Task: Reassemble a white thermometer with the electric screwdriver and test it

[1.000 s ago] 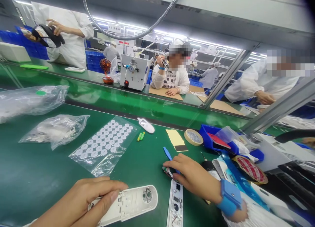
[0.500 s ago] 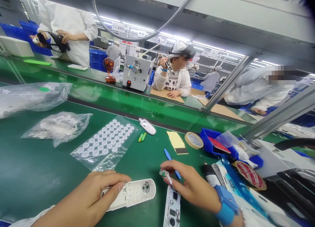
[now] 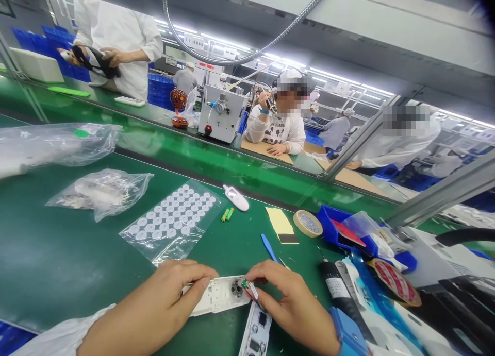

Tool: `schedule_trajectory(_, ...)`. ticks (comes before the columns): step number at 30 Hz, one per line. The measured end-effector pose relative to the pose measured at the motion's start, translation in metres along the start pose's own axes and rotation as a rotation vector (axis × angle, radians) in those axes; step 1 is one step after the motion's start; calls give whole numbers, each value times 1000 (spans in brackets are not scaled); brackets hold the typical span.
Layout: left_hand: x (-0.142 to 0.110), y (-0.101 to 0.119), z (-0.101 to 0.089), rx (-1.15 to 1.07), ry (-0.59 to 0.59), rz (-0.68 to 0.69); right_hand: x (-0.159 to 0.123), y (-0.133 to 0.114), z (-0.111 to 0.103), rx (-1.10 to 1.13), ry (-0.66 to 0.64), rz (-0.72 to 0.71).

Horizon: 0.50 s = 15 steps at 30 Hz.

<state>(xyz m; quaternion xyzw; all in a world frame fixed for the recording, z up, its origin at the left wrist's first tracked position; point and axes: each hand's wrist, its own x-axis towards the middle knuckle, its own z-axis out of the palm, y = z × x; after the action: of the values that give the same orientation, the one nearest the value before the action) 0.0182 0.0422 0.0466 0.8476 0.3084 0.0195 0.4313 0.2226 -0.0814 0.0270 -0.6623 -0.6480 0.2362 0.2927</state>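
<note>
My left hand (image 3: pixel 162 297) is closed on a long white plastic housing half (image 3: pixel 217 293), thumb on top, its hollow side facing up. At the housing's right end a round socket (image 3: pixel 236 288) shows. My right hand (image 3: pixel 290 299) pinches a small green sensor board (image 3: pixel 244 283) with thin wires, right at the edge of that socket; whether it touches cannot be made out. The wires run down toward a white-faced circuit board (image 3: pixel 256 331), which hangs or lies below my right fingers, partly cut off by the frame. A blue pry tool (image 3: pixel 269 247) lies just behind my right hand.
Past my hands lie a bag of white discs (image 3: pixel 170 214), two green batteries (image 3: pixel 227 214), a white handheld device (image 3: pixel 236 198), yellow paper (image 3: pixel 280 223) and a tape roll (image 3: pixel 308 223). A blue bin (image 3: pixel 328 226), a screwdriver (image 3: pixel 335 284) and clutter crowd the right. Co-workers sit and stand beyond.
My right hand has moved left, carrying the sensor board and the wired circuit board over to the housing's socket end. My left hand still holds the housing. The view has shifted slightly.
</note>
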Motion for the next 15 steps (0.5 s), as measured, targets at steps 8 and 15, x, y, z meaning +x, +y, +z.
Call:
schedule_trajectory(8,1,3,0,9,-3,49,5,0,5,-149,-4,-98)
schedule_trajectory(15,4,6,-2,30,-9,69,6,-2,1,-159,-29,-82)
